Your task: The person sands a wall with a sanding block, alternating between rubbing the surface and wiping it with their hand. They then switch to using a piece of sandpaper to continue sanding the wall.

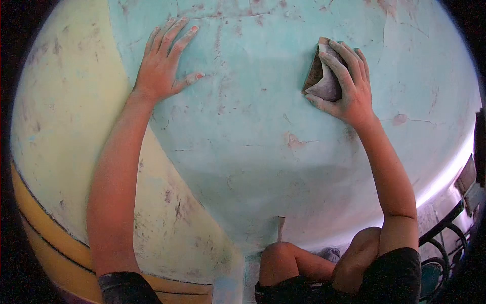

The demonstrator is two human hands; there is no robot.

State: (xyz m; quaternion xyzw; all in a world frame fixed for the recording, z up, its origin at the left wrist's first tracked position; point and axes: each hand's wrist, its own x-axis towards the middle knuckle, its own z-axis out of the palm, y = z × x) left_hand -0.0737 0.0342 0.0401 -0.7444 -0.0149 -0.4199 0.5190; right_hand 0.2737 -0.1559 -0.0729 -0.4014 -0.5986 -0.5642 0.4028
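Note:
My left hand [163,68] rests against the wall at the upper left, fingers stretched out and thumb spread, holding nothing. Pale dust coats its fingertips. At the upper right, my right hand [349,83] is closed over a sanding block [315,71] wrapped in grey sandpaper [328,83]. The block's brown edge shows on the left, and its working face is hidden against the wall. Both hands touch the pale turquoise wall [243,111], which carries dark scuffs, thin cracks and chipped patches.
A yellowish wall section [66,116] meets the turquoise along a slanting line on the left. Orange-brown trim [55,248] runs at lower left. My bent knees [283,256] are below. A dark metal-framed chair [440,243] stands at lower right.

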